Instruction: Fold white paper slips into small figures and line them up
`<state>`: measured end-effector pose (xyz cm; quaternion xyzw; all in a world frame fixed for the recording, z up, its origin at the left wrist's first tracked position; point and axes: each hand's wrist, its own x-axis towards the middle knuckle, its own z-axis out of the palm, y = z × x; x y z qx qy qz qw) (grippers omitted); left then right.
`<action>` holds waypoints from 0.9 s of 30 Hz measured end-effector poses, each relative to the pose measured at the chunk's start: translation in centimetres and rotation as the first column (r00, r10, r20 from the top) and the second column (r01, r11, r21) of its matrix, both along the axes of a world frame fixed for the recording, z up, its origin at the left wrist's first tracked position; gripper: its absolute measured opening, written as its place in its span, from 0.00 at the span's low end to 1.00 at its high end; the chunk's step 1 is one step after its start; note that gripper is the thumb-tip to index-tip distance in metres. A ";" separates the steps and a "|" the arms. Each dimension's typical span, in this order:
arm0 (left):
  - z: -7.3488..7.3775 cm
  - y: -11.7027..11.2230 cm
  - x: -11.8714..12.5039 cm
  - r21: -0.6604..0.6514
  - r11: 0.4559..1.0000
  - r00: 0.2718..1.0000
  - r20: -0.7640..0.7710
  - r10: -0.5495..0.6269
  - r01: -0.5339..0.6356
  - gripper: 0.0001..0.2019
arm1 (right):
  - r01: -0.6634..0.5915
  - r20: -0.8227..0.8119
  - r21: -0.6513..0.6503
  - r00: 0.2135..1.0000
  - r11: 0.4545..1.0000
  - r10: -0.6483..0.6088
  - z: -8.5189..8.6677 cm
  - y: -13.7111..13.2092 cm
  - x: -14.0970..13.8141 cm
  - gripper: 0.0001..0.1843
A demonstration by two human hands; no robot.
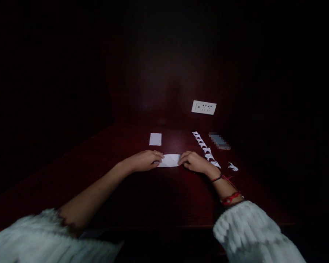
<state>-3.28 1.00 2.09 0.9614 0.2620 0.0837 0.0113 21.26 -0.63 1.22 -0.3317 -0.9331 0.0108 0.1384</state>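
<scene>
A folded white paper (170, 160) lies flat on the dark red table (142, 197), creased across its face. My left hand (146, 160) pinches its left end with curled fingers. My right hand (193, 162) presses on its right end, fingers bent down onto the edge. Both arms wear fluffy white sleeves pushed back, and red string bracelets (230, 198) circle my right wrist.
A small white paper square (155, 139) lies behind the hands. A row of several small folded paper figures (205, 149) runs diagonally at right, with one more (233, 167) apart. A phone (219, 141) lies beside them. A white wall socket (204, 107) sits on the back panel.
</scene>
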 end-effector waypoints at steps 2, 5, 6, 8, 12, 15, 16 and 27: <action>0.4 -0.5 0.3 -0.049 0.998 0.999 0.000 -0.044 0.044 0.12 | 0.061 0.010 -0.008 0.998 0.998 -0.061 -0.1 0.1 0.1 0.18; 0.8 -1.1 0.7 -0.091 0.990 0.994 0.016 -0.108 0.109 0.13 | 0.157 0.016 -0.012 0.987 0.987 -0.157 -0.2 0.1 0.0 0.18; 0.8 -1.2 0.9 -0.103 0.987 0.992 0.026 -0.125 0.127 0.12 | 0.182 0.013 -0.010 0.983 0.983 -0.182 -0.3 0.1 -0.1 0.17; 0.9 -1.5 1.3 -0.125 0.980 0.987 0.057 -0.152 0.158 0.11 | 0.230 -0.006 -0.004 0.973 0.973 -0.230 -0.5 0.0 -0.5 0.14; 0.7 -1.9 2.0 -0.162 0.968 0.976 0.128 -0.174 0.194 0.10 | 0.336 -0.051 -0.016 0.940 0.942 -0.336 -0.7 -0.1 -1.1 0.16; 0.3 -2.1 2.2 -0.184 0.972 0.986 0.110 -0.125 0.143 0.13 | 0.389 -0.081 -0.055 0.916 0.920 -0.392 -0.7 -0.2 -1.3 0.16; 0.1 -2.1 2.1 -0.181 0.977 0.991 0.094 -0.095 0.111 0.15 | 0.403 -0.099 -0.075 0.907 0.912 -0.409 -0.6 -0.2 -1.3 0.16; -2.7 -0.5 2.5 -0.075 0.895 0.866 0.226 0.445 -0.440 0.32 | 0.328 -0.461 -0.453 0.709 0.829 -0.533 -1.6 0.4 -2.2 0.25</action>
